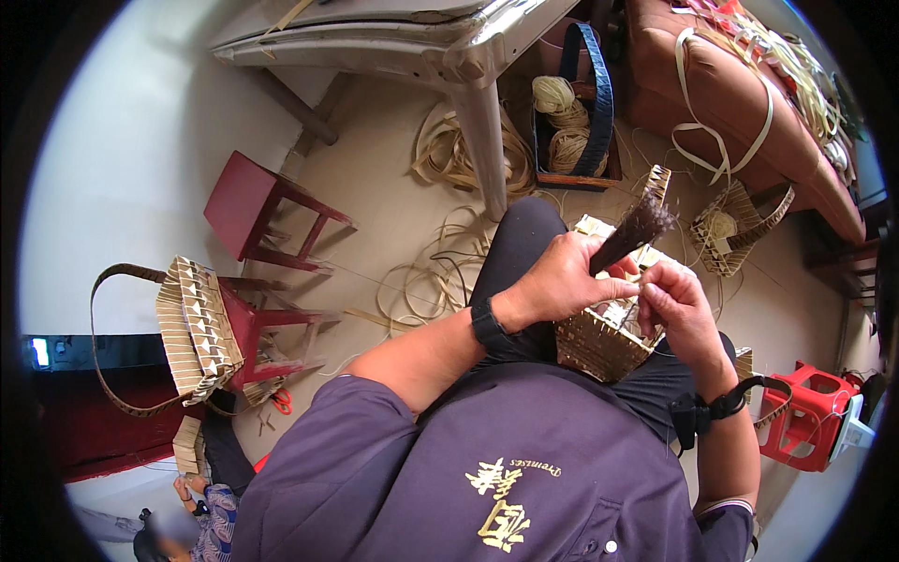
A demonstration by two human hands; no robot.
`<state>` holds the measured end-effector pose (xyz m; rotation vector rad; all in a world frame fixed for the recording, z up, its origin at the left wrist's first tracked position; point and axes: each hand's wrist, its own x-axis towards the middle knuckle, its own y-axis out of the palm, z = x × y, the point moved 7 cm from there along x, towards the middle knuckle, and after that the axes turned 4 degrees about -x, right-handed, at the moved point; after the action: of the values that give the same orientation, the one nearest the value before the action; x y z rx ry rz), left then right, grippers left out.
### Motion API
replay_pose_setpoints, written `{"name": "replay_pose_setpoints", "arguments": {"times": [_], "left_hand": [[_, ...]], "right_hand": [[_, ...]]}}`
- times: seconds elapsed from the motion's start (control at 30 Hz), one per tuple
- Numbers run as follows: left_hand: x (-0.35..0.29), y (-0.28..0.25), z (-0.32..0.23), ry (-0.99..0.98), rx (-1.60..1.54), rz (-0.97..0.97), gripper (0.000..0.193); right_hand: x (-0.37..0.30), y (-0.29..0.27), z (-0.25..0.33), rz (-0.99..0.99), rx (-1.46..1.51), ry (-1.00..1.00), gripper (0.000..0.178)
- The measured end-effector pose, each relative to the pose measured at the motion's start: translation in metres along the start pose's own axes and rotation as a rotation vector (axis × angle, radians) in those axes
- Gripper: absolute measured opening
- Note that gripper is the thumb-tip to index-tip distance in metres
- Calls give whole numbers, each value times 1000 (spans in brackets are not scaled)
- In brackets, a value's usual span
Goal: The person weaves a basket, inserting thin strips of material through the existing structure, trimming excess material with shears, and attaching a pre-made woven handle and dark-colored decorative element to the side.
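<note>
A small woven cane basket rests on my lap, half finished, with pale strips standing up from it. My left hand is closed around a dark brown strap that fans out upward from my fist. My right hand pinches a thin strand at the basket's upper edge, right beside the left hand. Both hands sit directly over the basket, and its far side is hidden behind them.
Loose cane coils lie on the floor ahead. A white table leg stands beyond my knee, with a dark basket of twine balls behind it. Two red stools and a finished woven bag are at left; a red plastic stool at right.
</note>
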<state>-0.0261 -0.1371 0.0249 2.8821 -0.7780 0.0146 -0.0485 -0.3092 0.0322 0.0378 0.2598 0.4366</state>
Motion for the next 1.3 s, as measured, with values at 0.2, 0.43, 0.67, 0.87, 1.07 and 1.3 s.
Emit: {"name": "replay_pose_setpoints", "arguments": {"times": [0.2,0.43,0.67,0.87,1.07,1.3], "left_hand": [[-8,-9,3,33,214,-106,19],[-18,-30,28,-29,225,-48,15],[-41,-57,48,-131,42,-64,15],[-33,-55,75,-274,84,9,17],[-26,-58,89,-374,198,-27,16],[-32,-61,68,-337,177,16,16]], "right_hand": [[15,17,-20,48,-33,76,14],[14,39,-37,23,38,157,13],[6,52,-47,40,-132,252,20],[-1,24,3,-129,-919,-44,15],[9,31,-16,-99,-1486,-27,15],[9,24,2,-234,-1473,-13,14]]}}
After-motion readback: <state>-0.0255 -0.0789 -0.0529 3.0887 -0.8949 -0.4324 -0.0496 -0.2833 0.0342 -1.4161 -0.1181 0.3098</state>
